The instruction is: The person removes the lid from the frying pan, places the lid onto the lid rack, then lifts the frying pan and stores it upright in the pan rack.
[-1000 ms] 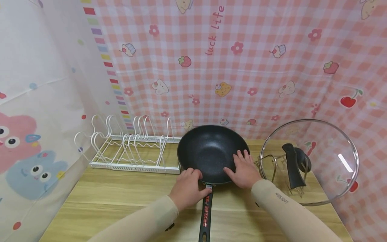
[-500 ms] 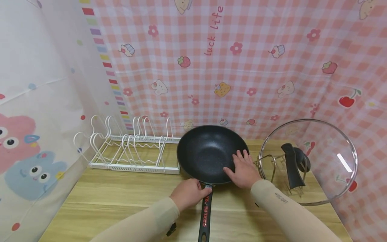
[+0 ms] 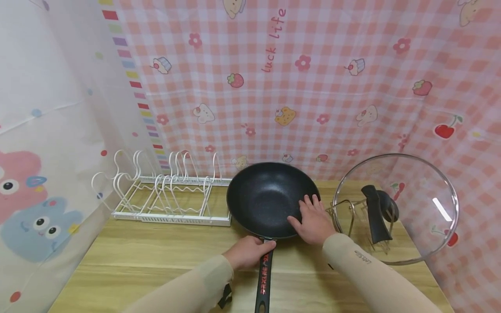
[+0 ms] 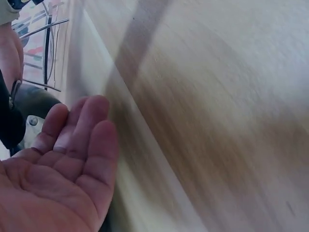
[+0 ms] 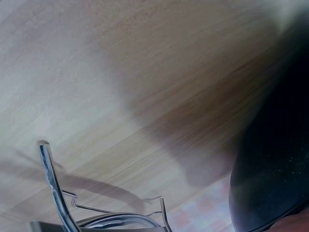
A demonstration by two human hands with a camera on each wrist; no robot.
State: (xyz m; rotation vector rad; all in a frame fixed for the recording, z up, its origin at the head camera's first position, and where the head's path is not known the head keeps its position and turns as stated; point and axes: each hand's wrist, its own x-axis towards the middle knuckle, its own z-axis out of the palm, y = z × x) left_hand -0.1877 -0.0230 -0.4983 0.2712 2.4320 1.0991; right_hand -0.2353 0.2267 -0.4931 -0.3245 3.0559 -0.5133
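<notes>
A black wok [image 3: 270, 195] stands on the wooden table, its long handle [image 3: 264, 278] with red lettering pointing toward me. My left hand [image 3: 248, 252] holds the handle close to the bowl, thumb on top. In the left wrist view its fingers [image 4: 99, 140] are half bent with the palm up, beneath the handle. Spread over the wok's right edge is my right hand [image 3: 315, 221], thumb and fingers fairly straight against the inner wall. The right wrist view catches the wok's dark side [image 5: 275, 159] and only a sliver of that hand.
A white wire rack [image 3: 185, 219] stands left of the wok, close beside it. On the right, a glass lid [image 3: 422, 204] with a black handle [image 3: 375, 213] leans upright in a metal wire stand [image 5: 55, 183]. A pink checked cloth [image 3: 254, 104] hangs behind.
My left hand has left the wok's near rim and slid down to the handle's base, its fingers now below and thumb on top. The right hand and wok stay put.
</notes>
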